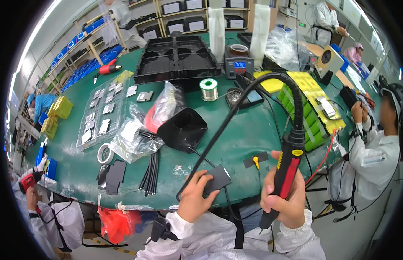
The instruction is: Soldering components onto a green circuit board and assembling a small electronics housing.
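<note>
My right hand (284, 197) is wrapped round a black and red electric screwdriver (289, 167). Its tip points down past the table's front edge, and a thick black cord arches from its top. At the table's front edge, my left hand (194, 195) grips a flat dark grey rectangular case (218, 178) between thumb and fingers. Between the hands, a yellow connector (256, 160) on a thin lead lies over a small dark plate. Left of my left hand lie a bundle of black tubes (150, 175), dark flat sheets (112, 177) and a roll of white tape (105, 154).
Farther back are a black scoop-shaped holder (182, 130), a solder spool (208, 89), a soldering station (238, 66), a black tray (177, 58) and a clear tray of small parts (101, 110). A green battery pack (303, 115) stands right. Co-workers sit at both sides.
</note>
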The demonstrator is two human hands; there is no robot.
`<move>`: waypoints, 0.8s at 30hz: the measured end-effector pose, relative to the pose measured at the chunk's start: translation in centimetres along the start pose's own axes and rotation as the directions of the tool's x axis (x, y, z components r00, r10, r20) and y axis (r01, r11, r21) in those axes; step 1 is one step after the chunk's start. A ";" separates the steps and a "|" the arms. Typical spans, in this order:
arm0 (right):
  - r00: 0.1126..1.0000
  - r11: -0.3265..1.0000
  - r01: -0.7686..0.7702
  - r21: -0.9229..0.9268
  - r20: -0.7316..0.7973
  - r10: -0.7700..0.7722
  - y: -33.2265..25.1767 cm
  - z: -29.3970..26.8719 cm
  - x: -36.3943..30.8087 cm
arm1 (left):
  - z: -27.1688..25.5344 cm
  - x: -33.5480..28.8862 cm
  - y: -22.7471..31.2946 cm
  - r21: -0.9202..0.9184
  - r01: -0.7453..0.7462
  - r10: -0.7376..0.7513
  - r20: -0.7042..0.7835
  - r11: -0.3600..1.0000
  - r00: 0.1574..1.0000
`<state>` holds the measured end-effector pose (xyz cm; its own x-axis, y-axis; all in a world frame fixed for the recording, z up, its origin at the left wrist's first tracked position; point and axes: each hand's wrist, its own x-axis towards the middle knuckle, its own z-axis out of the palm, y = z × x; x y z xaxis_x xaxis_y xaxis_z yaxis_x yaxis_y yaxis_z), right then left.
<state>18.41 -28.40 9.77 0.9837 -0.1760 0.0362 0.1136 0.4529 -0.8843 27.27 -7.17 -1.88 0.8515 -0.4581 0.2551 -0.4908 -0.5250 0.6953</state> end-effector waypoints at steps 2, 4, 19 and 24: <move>1.000 1.000 -0.016 0.004 -0.010 0.017 0.4 -0.7 -0.2 | -0.5 0.4 0.3 -0.044 0.013 -0.013 0.002 0.999 1.000; 0.999 0.997 0.014 -0.079 0.053 -0.010 0.9 -1.8 -0.4 | -0.8 0.6 0.4 -0.079 0.017 -0.017 0.003 0.997 1.000; 0.994 0.980 -0.108 0.170 0.046 0.102 7.8 -8.7 -3.1 | 0.2 -0.2 0.0 -0.007 0.137 -0.136 0.076 0.991 0.988; 0.984 0.970 -0.128 0.206 0.149 0.098 9.0 -9.5 -3.3 | -0.4 -0.7 -0.6 -0.271 0.198 -0.226 -0.077 0.942 0.971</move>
<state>14.85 -32.00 -2.75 0.9998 0.0016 0.0184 0.0131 0.6418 -0.7667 27.01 -6.27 -2.18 0.9522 -0.2704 0.1422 -0.2435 -0.3906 0.8878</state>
